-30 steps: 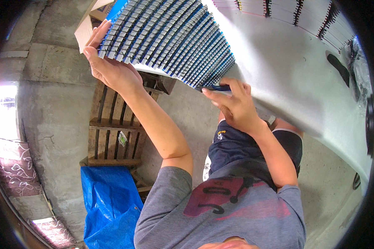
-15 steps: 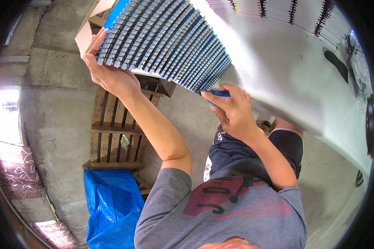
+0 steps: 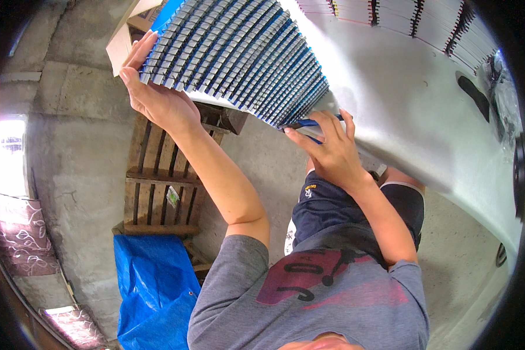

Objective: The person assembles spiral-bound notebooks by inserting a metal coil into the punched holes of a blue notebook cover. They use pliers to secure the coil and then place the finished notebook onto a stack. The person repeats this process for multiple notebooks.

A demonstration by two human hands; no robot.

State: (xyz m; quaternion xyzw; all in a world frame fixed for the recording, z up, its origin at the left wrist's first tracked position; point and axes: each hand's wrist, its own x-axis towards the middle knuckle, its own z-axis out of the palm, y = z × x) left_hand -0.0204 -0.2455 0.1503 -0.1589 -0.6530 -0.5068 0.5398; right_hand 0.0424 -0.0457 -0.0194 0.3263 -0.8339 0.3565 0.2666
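A thick stack of spiral-bound books [image 3: 233, 58] lies at the top of the view, its long rows of grey, segmented binding with blue between them facing me. My left hand [image 3: 160, 105] is against its left end, fingers stretched along the side and thumb apart; part of the palm is hidden by the stack. At the near right corner, my right hand [image 3: 332, 149] is closed around blue-handled pliers [image 3: 312, 123]. Their dark tip touches or nearly touches the end of the lowest binding row; the exact contact is too small to tell.
The books rest on a pale table [image 3: 391, 87]. More books with black spirals [image 3: 417, 17] stand along its far side. At right are a dark flat object [image 3: 473, 96] and clear plastic wrap [image 3: 504, 96]. Below left are a wooden pallet [image 3: 163, 175] and a blue tarp [image 3: 151, 286].
The fingers of my right hand have spread and shifted slightly up, and the pliers' handles show more widely parted. My left hand stays at the stack's left end.
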